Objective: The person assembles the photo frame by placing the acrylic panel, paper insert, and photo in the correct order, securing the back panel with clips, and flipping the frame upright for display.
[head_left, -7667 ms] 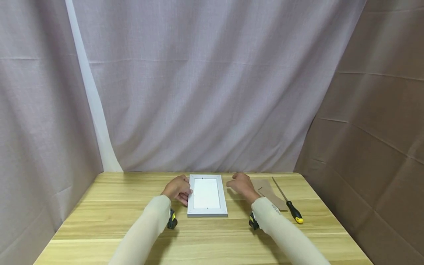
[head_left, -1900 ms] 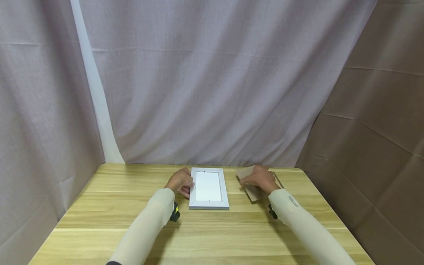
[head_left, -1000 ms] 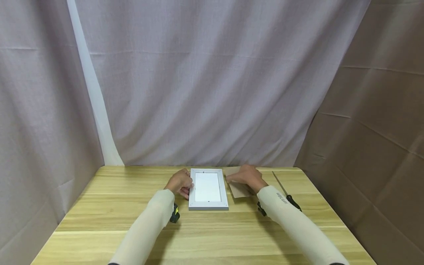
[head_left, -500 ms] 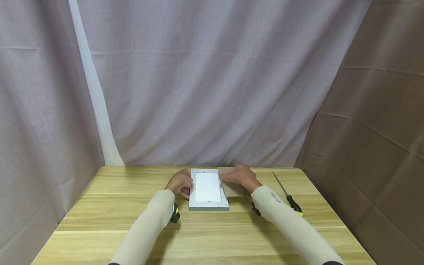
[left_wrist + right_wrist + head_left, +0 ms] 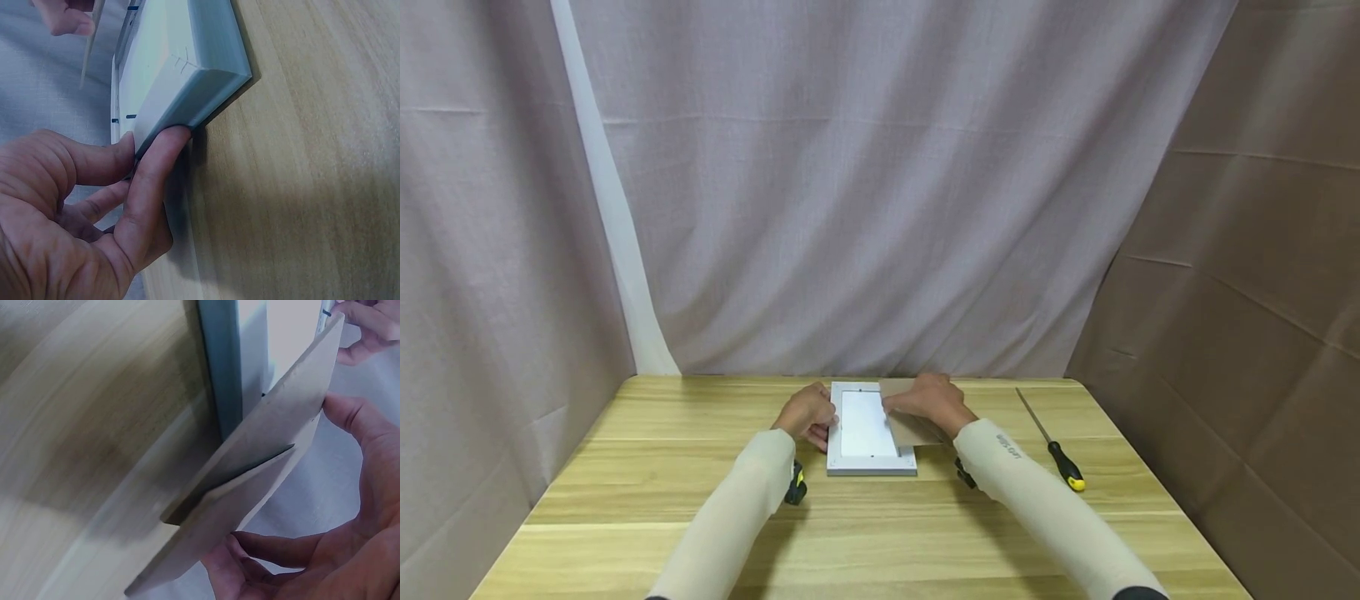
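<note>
Brown backing board [image 5: 910, 421] overlaps white frame [image 5: 871, 463], held by hands.

Backing board [image 5: 910, 421]: its left edge overlaps the frame [image 5: 871, 462] — the right hand [image 5: 928, 402] hides its top.
Right rail of the frame: covered by the board.
Left hand [image 5: 94, 219]: cut off by the left-wrist picture's edge.
Screwdriver [image 5: 1051, 442] tip: too small to tell.
</note>
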